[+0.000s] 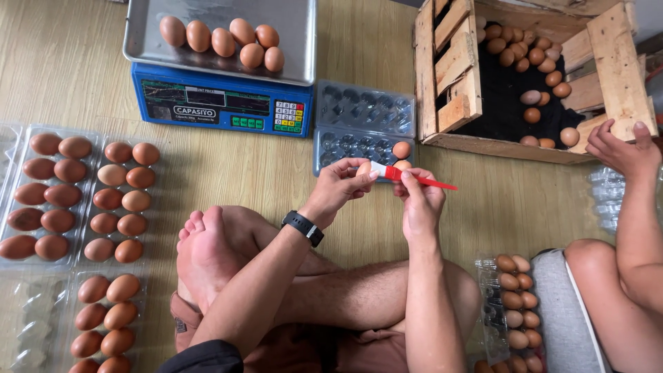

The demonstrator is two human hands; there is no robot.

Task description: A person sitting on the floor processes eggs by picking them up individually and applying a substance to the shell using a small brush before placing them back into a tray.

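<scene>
My left hand (340, 185), with a black watch on its wrist, holds a brown egg (362, 168) at the fingertips, most of it hidden by the fingers. My right hand (418, 198) grips a small brush (414, 179) with a red handle and white bristles. The bristles touch the egg. Both hands hover above my crossed legs, just in front of a clear plastic egg tray (359, 128) that holds two brown eggs at its near right corner.
A blue scale (214, 103) carries a metal pan (290, 41) with several eggs. Filled egg cartons (76, 200) lie at left. A wooden crate (449, 76) of eggs stands at top right, another person's hand (621, 148) on it. One more carton (514, 311) lies between us.
</scene>
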